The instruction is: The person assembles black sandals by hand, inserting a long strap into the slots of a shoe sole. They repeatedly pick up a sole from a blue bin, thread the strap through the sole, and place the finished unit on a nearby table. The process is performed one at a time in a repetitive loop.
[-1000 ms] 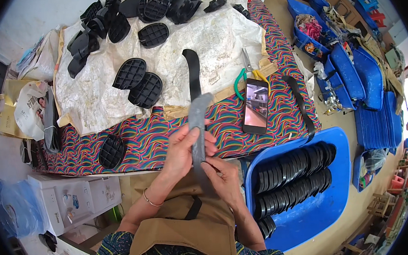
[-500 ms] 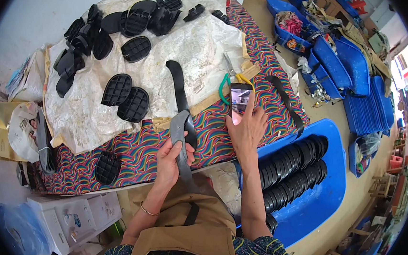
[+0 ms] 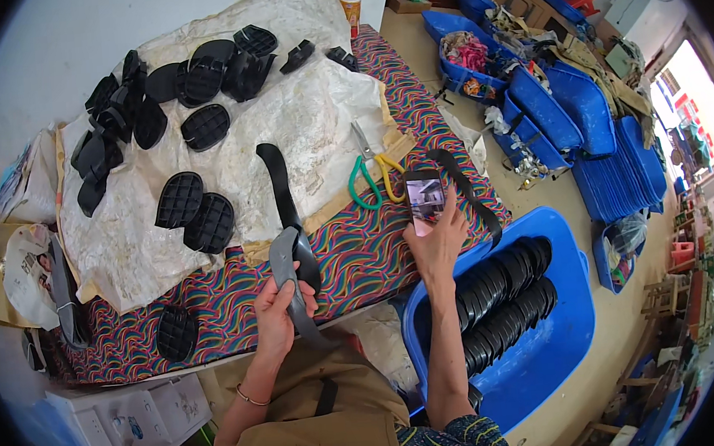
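My left hand [image 3: 277, 313] pinches a long grey-black rubber strip [image 3: 291, 266] in front of my apron. The strip's lower end hangs toward my lap, and its upper part overlaps a curved black strip [image 3: 276, 175] lying on the table. My right hand [image 3: 438, 246] grips a smartphone [image 3: 426, 201] at its lower end, thumb on one edge and index finger stretched along the other. A lit picture shows on the phone's screen. Just left of the phone lie scissors [image 3: 369, 167] with one green and one yellow handle, opened apart on the cloth.
Black grid-patterned sole pieces [image 3: 205, 127] lie on white sheeting over a colourful patterned tablecloth [image 3: 352, 261]. Another black strip [image 3: 472, 197] lies right of the phone. A blue tub [image 3: 544, 359] beside the table holds rows of black pieces. A bottle [image 3: 350, 10] stands at the far corner.
The view has shifted to the right. My right hand has moved the phone rightward, off the scissors' handles. Its index finger has gone from the screen to the phone's edge. My left hand keeps the strip.
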Available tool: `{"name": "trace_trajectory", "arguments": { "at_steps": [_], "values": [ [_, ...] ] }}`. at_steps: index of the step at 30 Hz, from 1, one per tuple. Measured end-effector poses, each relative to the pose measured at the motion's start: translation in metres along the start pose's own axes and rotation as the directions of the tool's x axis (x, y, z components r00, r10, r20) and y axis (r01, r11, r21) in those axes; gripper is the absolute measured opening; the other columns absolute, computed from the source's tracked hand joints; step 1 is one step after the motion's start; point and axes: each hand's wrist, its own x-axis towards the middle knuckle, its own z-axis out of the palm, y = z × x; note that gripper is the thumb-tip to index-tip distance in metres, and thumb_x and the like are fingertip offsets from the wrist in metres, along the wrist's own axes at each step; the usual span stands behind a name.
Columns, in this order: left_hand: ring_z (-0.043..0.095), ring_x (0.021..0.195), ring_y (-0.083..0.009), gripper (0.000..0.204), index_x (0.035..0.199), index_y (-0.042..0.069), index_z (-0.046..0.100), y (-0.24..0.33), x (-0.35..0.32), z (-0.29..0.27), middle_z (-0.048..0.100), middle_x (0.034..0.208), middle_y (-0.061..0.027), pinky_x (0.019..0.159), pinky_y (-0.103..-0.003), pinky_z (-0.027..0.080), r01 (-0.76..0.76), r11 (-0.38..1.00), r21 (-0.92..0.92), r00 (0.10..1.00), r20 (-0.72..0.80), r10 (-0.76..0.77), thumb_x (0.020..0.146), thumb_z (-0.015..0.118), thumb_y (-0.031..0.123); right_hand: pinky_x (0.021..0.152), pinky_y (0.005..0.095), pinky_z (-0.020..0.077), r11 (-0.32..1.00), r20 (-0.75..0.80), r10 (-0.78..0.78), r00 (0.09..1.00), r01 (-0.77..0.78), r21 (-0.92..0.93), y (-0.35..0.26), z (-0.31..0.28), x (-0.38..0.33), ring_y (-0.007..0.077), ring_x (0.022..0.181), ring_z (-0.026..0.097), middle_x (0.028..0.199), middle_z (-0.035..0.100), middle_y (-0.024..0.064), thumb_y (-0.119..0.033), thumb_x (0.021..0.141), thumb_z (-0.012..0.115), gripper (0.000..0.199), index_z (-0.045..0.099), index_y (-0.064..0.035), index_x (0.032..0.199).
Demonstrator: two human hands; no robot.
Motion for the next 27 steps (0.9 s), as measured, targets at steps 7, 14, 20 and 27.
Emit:
{"name": "trace_trajectory", "arguments": {
  "at_steps": [7, 14, 20, 27],
  "values": [
    [0.062, 0.067, -0.0169, 0.036, 0.134, -0.003, 0.045, -0.001, -0.001, 0.0, 0.066, 0.089, -0.0118, 0.058, -0.029, 0.051, 0.005, 1.0, -0.003, 1.0, 0.002, -0.005, 0.1, 0.047, 0.011, 0.095, 0.0491, 0.0359, 0.991, 0.075, 0.084, 0.994, -0.075, -0.113, 0.016, -0.008, 0.016, 0.0402, 0.105, 0.049, 0.113, 0.053, 0.0238, -0.025, 0.065, 0.075, 0.096, 0.029, -0.0064, 0.147],
    [0.062, 0.067, -0.0169, 0.039, 0.137, -0.002, 0.041, 0.002, -0.002, 0.0, 0.065, 0.089, -0.0117, 0.06, -0.029, 0.051, 0.022, 1.0, 0.002, 1.0, -0.011, -0.022, 0.1, 0.045, 0.009, 0.096, 0.0517, 0.036, 0.991, 0.136, 0.058, 0.989, -0.041, -0.128, 0.012, -0.009, 0.017, 0.0422, 0.108, 0.048, 0.116, 0.052, 0.0251, -0.024, 0.068, 0.073, 0.091, 0.03, -0.0054, 0.146],
    [0.063, 0.069, -0.0175, 0.041, 0.139, -0.001, 0.04, 0.003, -0.004, 0.001, 0.065, 0.091, -0.012, 0.06, -0.029, 0.051, 0.0, 1.0, 0.023, 1.0, -0.002, 0.0, 0.1, 0.046, 0.01, 0.095, 0.0497, 0.0394, 0.986, 0.023, -0.163, 0.986, 0.163, -0.022, -0.02, 0.009, 0.031, 0.0426, 0.107, 0.05, 0.111, 0.056, 0.0249, -0.017, 0.074, 0.072, 0.056, 0.053, -0.0006, 0.124],
    [0.063, 0.07, -0.0185, 0.034, 0.131, -0.003, 0.047, -0.003, 0.0, 0.0, 0.066, 0.092, -0.0135, 0.061, -0.029, 0.052, -0.051, 0.996, 0.072, 0.999, 0.019, 0.05, 0.1, 0.049, 0.012, 0.079, 0.0493, 0.0477, 0.996, 0.192, -0.084, 0.978, 0.09, -0.022, -0.07, 0.09, 0.062, 0.0403, 0.094, 0.059, 0.098, 0.056, 0.0249, -0.006, 0.072, 0.066, 0.029, 0.057, -0.0003, 0.099]
  ]
}}
